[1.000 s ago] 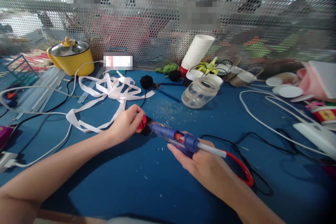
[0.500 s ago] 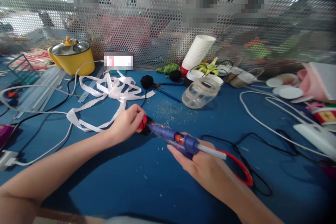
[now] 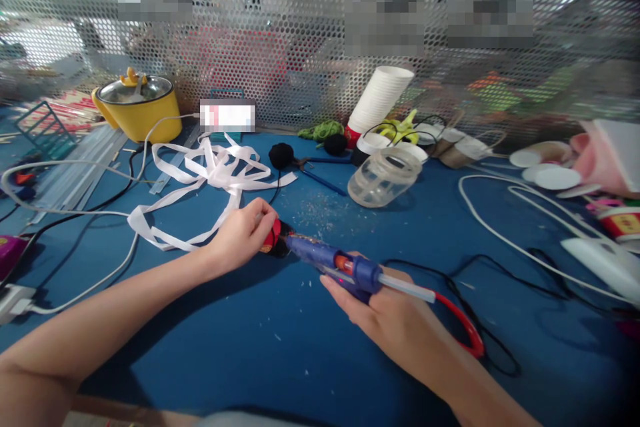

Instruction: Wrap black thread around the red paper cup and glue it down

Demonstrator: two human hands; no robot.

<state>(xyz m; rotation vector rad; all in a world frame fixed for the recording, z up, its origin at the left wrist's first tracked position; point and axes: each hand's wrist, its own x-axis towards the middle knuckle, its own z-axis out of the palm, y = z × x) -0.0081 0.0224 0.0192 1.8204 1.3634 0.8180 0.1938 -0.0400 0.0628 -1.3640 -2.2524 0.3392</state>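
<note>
In my right hand is a blue glue gun, a clear glue stick poking out of its back end. The gun's tip points left at a small red and black object. My left hand is closed on that object, with its fingertips pinched at the upper left side. A black yarn strand runs from there up to a black yarn ball. Whether the tip touches the object is too small to tell.
White ribbon lies in loops behind my left hand. A clear jar lies tilted near stacked paper cups. Blue-handled pliers rest between. A yellow pot stands back left; cables cross both sides.
Both hands and the glue gun hold nearly the same positions. The glue gun's back end sits very slightly further right; the whole view has shifted a little.
</note>
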